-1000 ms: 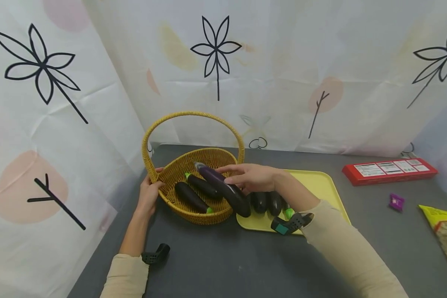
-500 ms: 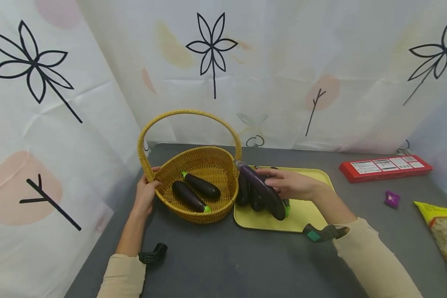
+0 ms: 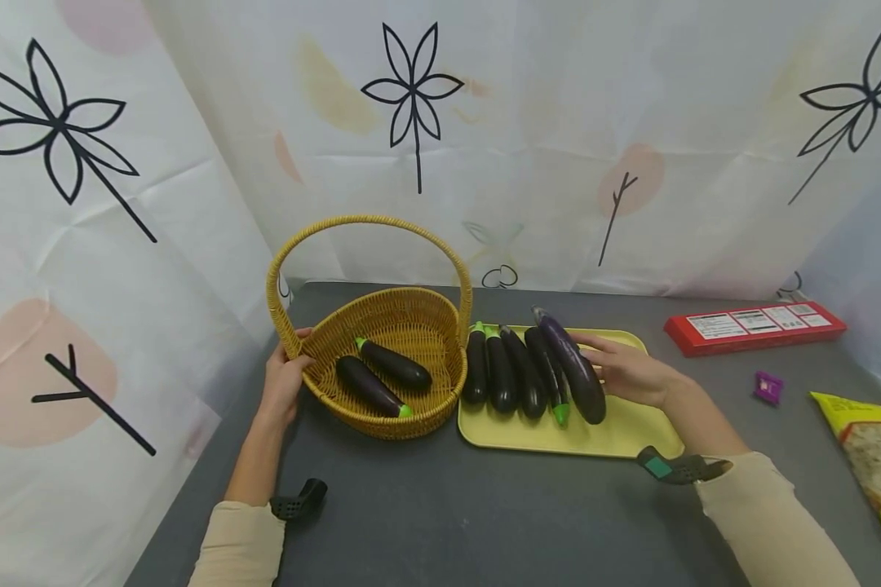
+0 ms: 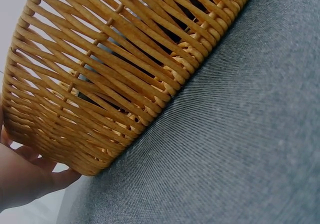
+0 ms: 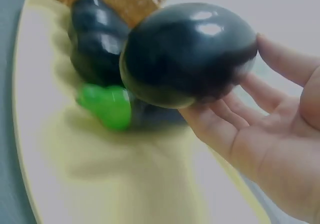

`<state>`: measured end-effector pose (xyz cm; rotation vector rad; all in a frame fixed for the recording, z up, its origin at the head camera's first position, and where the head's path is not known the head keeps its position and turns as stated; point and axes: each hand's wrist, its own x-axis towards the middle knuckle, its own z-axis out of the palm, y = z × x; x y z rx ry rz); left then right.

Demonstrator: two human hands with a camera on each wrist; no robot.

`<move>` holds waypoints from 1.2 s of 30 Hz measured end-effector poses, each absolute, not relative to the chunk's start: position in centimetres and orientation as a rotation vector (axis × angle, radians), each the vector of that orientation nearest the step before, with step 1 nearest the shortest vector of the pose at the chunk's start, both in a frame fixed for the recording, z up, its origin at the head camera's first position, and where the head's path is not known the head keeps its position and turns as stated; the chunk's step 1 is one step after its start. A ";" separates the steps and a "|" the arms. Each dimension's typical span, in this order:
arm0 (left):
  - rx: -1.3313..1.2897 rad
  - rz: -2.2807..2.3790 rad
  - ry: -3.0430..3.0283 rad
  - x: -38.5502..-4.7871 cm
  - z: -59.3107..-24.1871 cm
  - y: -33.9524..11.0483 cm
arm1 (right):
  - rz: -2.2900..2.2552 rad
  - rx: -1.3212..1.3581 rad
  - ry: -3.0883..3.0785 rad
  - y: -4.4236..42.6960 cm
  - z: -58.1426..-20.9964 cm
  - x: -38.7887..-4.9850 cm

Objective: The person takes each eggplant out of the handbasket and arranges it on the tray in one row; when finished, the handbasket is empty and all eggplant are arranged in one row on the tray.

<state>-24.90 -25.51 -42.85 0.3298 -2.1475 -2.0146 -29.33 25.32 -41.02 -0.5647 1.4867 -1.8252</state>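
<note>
At the left stands a yellow wicker basket with a tall arched handle; two dark eggplants lie inside. My left hand grips its left rim, thumb on the near side, some fingers hidden behind the wall. The left wrist view shows the basket's woven side and part of that hand. My right hand holds a long purple eggplant over the yellow tray, just right of a row of several eggplants. In the right wrist view, thumb and fingers pinch this eggplant from either side.
A red box lies at the back right, with a small purple packet in front of it. Farther right is a yellow bag. Patterned white cloth walls the grey table at the back and sides.
My right hand has carried the purple eggplant rightward, from over the basket to the right of the row on the tray. My left hand has stayed on the basket rim.
</note>
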 end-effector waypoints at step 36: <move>0.372 -2.001 -2.159 -24.9 -42.8 -25.5 | -1.460 -0.094 2.269 23.6 -41.5 -28.5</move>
